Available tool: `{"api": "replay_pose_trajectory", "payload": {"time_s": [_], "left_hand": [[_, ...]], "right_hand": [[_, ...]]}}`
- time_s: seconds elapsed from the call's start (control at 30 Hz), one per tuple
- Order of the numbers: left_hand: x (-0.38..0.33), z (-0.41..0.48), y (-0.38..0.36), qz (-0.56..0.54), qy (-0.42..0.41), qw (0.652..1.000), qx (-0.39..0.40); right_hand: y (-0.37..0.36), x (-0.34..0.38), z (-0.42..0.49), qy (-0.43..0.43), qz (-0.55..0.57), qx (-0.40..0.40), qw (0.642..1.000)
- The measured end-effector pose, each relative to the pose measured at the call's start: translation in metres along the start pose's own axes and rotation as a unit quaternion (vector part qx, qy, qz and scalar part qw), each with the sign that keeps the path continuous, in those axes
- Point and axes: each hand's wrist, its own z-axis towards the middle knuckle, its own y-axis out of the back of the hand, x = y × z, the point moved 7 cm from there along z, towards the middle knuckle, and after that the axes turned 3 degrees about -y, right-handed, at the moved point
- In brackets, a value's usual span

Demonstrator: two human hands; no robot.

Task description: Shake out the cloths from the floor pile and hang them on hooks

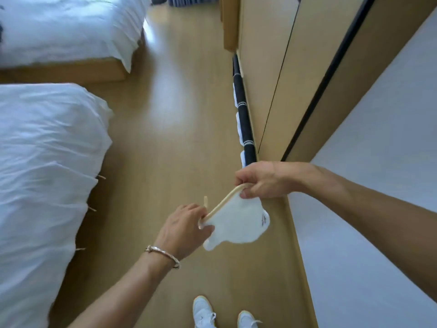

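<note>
One white cloth (236, 223) with a beige trimmed edge is stretched between two bare hands, just below the near end of the black rail (243, 119) that runs along the foot of the wooden wardrobe (264, 74). The right hand (267, 179), nearest the rail's end, has fingers and thumb curled round the upper corner of the trim. The left hand (186, 226), lower and to the left of the rail, pinches the other end of the trim, where one small beige loop (205, 201) sticks up. The cloth's body hangs loose under the trim, clear of the wood floor (170, 129). One bracelet (163, 253) circles the left wrist.

Three white pieces (238, 125) peek out along the rail's left side; whether they are cloths cannot be told. Well to the left of the rail stand two beds (47, 162) with white covers. Two white shoes (203, 312) show far below the rail, at the bottom edge.
</note>
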Motion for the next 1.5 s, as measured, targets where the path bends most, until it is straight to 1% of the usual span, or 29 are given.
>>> {"api": "replay_pose_trajectory", "payload": {"time_s": [0.07, 0.13, 0.27, 0.33, 0.4, 0.47, 0.5, 0.6, 0.67, 0.73, 0.8, 0.87, 0.93, 1.0, 1.03, 1.13, 1.23, 1.3, 1.4, 1.43, 1.5], "left_hand": [[0.0, -0.03, 0.036, -0.007, 0.051, 0.999, 0.0], [0.001, -0.06, 0.063, -0.053, 0.089, 0.995, -0.01], [0.002, -0.13, 0.1, -0.068, 0.119, 0.989, -0.056], [0.009, -0.166, 0.112, -0.071, 0.151, 0.982, -0.084], [0.018, -0.204, 0.118, -0.09, 0.188, 0.972, -0.108], [0.022, -0.24, 0.118, -0.124, 0.214, 0.961, -0.127], [0.023, -0.257, 0.116, -0.145, 0.227, 0.953, -0.138], [0.019, -0.306, 0.111, -0.219, 0.258, 0.922, -0.186], [0.021, -0.339, 0.106, -0.271, 0.287, 0.889, -0.233], [0.024, -0.377, 0.103, -0.319, 0.309, 0.847, -0.291], [0.029, -0.421, 0.099, -0.368, 0.311, 0.804, -0.349], [0.038, -0.469, 0.087, -0.406, 0.321, 0.753, -0.407], [0.048, -0.52, 0.067, -0.438, 0.336, 0.701, -0.452], [0.058, -0.57, 0.042, -0.468, 0.331, 0.663, -0.481], [0.061, -0.595, 0.03, -0.473, 0.332, 0.655, -0.487], [0.068, -0.674, -0.003, -0.449, 0.361, 0.645, -0.502], [0.075, -0.761, -0.029, -0.422, 0.386, 0.61, -0.548], [0.076, -0.822, -0.045, -0.398, 0.426, 0.57, -0.578], [0.071, -0.903, -0.066, -0.399, 0.46, 0.474, -0.636], [0.068, -0.927, -0.07, -0.391, 0.468, 0.449, -0.653], [0.06, -0.973, -0.076, -0.357, 0.493, 0.423, -0.672]], "right_hand": [[0.012, 0.021, -0.029, 0.011, -0.022, 0.013, 1.0], [0.014, 0.034, -0.048, 0.016, -0.053, 0.026, 0.998], [0.001, 0.056, -0.056, 0.01, -0.145, 0.049, 0.988], [-0.013, 0.071, -0.048, 0.006, -0.219, 0.064, 0.974], [-0.033, 0.093, -0.039, 0.007, -0.302, 0.081, 0.95], [-0.061, 0.128, -0.037, 0.039, -0.365, 0.102, 0.924], [-0.08, 0.152, -0.042, 0.071, -0.376, 0.116, 0.917], [-0.145, 0.232, -0.071, 0.185, -0.328, 0.164, 0.912], [-0.192, 0.275, -0.092, 0.244, -0.303, 0.195, 0.9], [-0.228, 0.306, -0.107, 0.284, -0.302, 0.197, 0.889], [-0.252, 0.331, -0.118, 0.313, -0.291, 0.19, 0.884], [-0.275, 0.357, -0.131, 0.333, -0.282, 0.192, 0.879], [-0.305, 0.385, -0.145, 0.346, -0.282, 0.192, 0.874], [-0.344, 0.415, -0.163, 0.368, -0.289, 0.198, 0.861], [-0.367, 0.43, -0.175, 0.382, -0.296, 0.2, 0.852], [-0.443, 0.471, -0.207, 0.416, -0.337, 0.198, 0.821], [-0.522, 0.512, -0.241, 0.457, -0.404, 0.194, 0.769], [-0.57, 0.541, -0.269, 0.482, -0.41, 0.209, 0.745], [-0.633, 0.577, -0.311, 0.515, -0.427, 0.222, 0.709], [-0.653, 0.587, -0.321, 0.525, -0.434, 0.227, 0.696], [-0.689, 0.606, -0.34, 0.541, -0.438, 0.245, 0.675]]}}
